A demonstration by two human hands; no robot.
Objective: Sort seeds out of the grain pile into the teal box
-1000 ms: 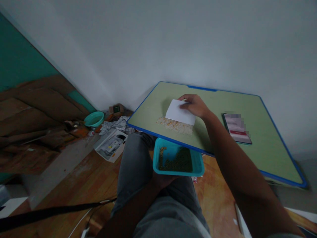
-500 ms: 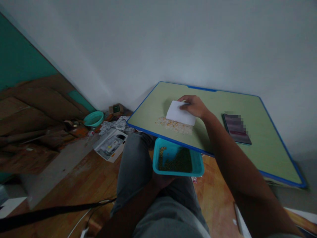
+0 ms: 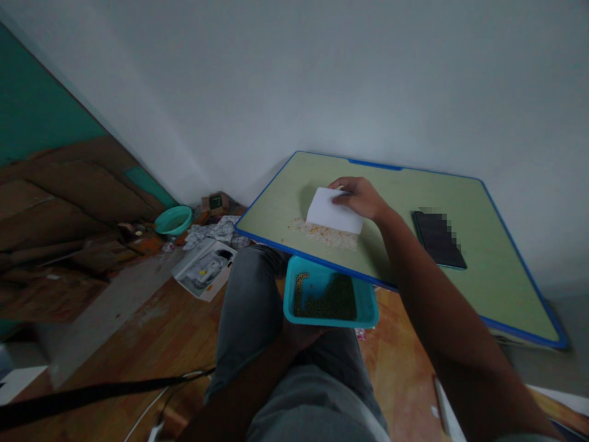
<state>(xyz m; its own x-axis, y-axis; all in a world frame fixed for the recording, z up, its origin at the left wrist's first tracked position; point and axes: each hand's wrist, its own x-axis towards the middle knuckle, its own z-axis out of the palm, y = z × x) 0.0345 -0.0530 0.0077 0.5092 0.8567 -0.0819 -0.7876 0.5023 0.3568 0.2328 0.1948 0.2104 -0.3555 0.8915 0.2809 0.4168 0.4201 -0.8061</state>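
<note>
The right hand (image 3: 361, 197) is pinching a white card (image 3: 332, 212) upright on the green table (image 3: 396, 190), its edge against pale grains (image 3: 324, 233); the left hand (image 3: 301, 334), mostly hidden, is holding a teal tray (image 3: 365, 307) of dark beans under the table's edge; a dark phone (image 3: 437, 239) is lying well apart on the right.

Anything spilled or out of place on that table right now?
Yes. Loose pale and orange grains lie straight on the table near its front edge, beside no dish. The right hand holds a white card upright behind them. The teal tray sits below the edge on the left hand.
</note>
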